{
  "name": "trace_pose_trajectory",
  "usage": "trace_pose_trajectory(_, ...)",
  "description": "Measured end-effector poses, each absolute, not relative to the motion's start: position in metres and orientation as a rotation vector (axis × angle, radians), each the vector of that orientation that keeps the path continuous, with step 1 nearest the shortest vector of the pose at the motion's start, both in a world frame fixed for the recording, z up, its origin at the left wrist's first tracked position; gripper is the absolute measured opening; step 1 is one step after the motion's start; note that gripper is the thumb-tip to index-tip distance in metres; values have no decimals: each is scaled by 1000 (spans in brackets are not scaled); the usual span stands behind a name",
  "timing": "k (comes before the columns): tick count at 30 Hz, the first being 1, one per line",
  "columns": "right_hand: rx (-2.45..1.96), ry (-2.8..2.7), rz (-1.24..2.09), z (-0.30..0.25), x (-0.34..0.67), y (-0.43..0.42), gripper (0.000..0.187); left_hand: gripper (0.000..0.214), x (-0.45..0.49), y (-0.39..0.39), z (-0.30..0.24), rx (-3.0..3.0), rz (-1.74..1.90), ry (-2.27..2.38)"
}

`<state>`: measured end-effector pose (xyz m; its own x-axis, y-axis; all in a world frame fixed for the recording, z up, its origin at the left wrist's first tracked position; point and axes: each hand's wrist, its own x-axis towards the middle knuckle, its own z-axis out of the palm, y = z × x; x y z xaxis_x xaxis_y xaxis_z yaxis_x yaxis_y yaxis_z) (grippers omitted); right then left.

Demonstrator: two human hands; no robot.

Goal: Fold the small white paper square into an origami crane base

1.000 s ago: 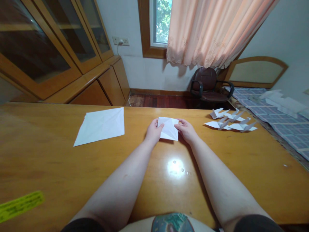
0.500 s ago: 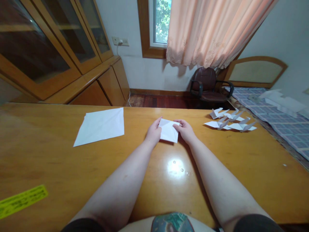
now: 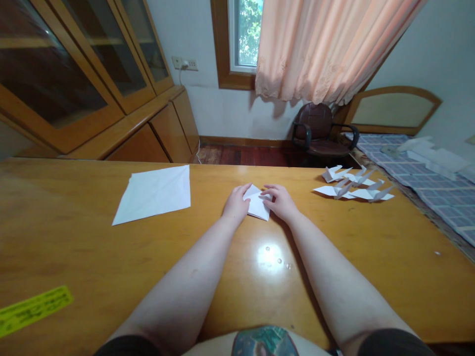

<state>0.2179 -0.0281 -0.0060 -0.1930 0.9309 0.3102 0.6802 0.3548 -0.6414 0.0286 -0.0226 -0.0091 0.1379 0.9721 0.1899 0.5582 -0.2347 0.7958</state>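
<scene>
A small folded square of white paper [image 3: 259, 206] lies at the middle of the table, one corner pointing away from me. My left hand [image 3: 237, 201] grips its left edge, thumb on top and fingers along the far side. At the paper's right side, my right hand [image 3: 281, 201] has its fingers bent, with thumb and fingertips on the upper face near the right corner. Several folded paper cranes [image 3: 352, 185] stand to the right of my hands. Over on the left is a larger flat stack or sheet of white paper [image 3: 156, 194].
The wooden table [image 3: 111, 267] bears a yellow label [image 3: 37, 309] at the near left. Beyond it stand a glass-door cabinet [image 3: 129, 109], a brown armchair [image 3: 317, 128] and a bed [image 3: 426, 173]. A tiny white scrap [image 3: 437, 253] lies near the right edge.
The folded paper has turned and come down to the tabletop. My right hand has shifted its fingers over the paper's right corner; my left hand keeps hold.
</scene>
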Motion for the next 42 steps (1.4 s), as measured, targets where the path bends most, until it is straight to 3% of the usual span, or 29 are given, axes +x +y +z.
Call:
trace_pose_trajectory(6, -1323, -2038, 695, -8, 216, -29, 34, 57, 26, -24, -4, 1996, 927, 1596)
trace_pose_trajectory(14, -1530, -2133, 446, -1, 220, -29, 29, 28, 29, -31, 3, 2298, 693, 1403)
trace_pose_trajectory(25, -1592, -2048, 419, -4, 223, -25, 28, 58, 30, -36, 3, 2412, 500, 1282)
trace_pose_trajectory(34, -1558, -1997, 509, -6, 227, -23, 29, 32, 30, -31, -4, 2401, 553, 1310)
trace_pose_trajectory(42, -1571, -1928, 493, -1, 222, -29, 31, 25, 29, -26, -7, 2311, 633, 1421)
